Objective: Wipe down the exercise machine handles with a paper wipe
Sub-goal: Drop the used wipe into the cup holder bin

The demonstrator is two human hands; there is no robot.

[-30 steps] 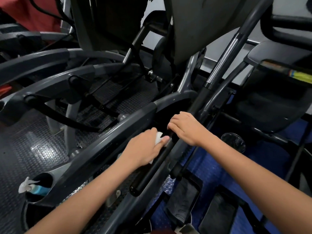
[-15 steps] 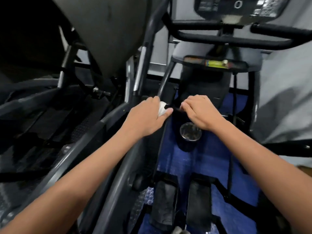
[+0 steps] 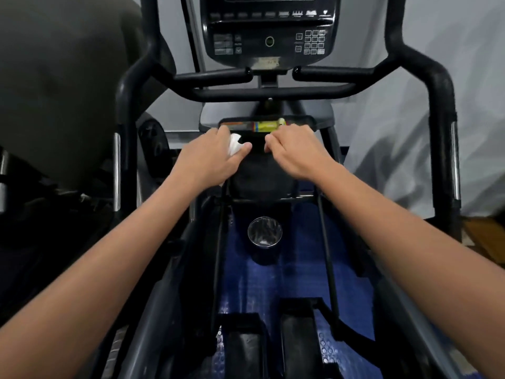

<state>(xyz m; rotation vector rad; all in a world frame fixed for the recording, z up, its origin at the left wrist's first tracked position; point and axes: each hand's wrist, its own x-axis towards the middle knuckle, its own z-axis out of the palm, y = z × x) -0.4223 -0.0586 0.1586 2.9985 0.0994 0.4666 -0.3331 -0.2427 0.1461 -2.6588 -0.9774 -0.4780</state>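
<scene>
I face a black exercise machine head on. My left hand (image 3: 211,153) is closed around a crumpled white paper wipe (image 3: 234,144), held in front of the machine's dark centre housing (image 3: 259,173). My right hand (image 3: 296,151) hovers just right of it with fingers curled and nothing visible in them. The black handlebars run as a left upright handle (image 3: 128,86), a right upright handle (image 3: 437,86) and a centre crossbar (image 3: 273,93) below the console (image 3: 269,31). Both hands are below the crossbar and touch no handle.
A shiny round cup holder (image 3: 264,232) sits low in the middle over a blue base (image 3: 295,272). Two black foot pedals (image 3: 246,348) lie near the bottom. A neighbouring machine's grey shroud (image 3: 60,64) fills the left. A pale draped cover (image 3: 481,119) hangs on the right.
The view has swung right, from the neighbouring machine's rail to this machine's front. Both hands have left that rail and now sit centred under the console, the left still holding the wipe.
</scene>
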